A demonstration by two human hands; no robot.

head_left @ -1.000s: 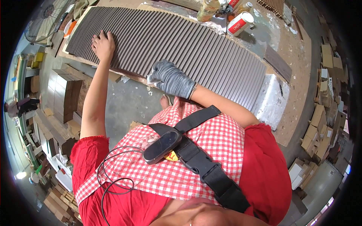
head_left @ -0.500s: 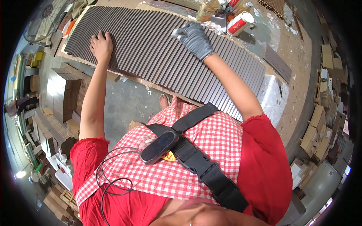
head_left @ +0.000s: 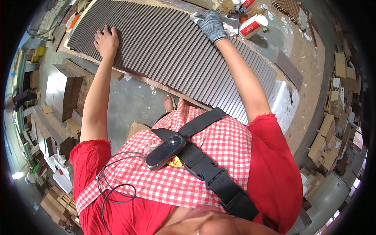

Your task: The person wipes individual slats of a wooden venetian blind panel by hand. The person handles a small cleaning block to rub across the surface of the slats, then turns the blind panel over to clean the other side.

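A row of dark grey-brown slats lies side by side on a board on the worktable, and the slats look lighter and shinier toward the right. My left hand is bare and rests on the left part of the row, fingers spread. A grey knitted glove covers my right hand, which is at the far edge of the slats with its fingers bent. Something pale shows at the gloved fingertips; whether it is a held thing or part of the glove is unclear.
Past my right hand stand a white-and-red can and a bottle. A loose dark board lies on the right of the table. Bundled brown strips sit at the far right. Cardboard boxes are stacked on the left.
My gloved right hand has moved away from me and slightly right, from over the slats to their far edge. My left hand stays on the slats in nearly the same place.
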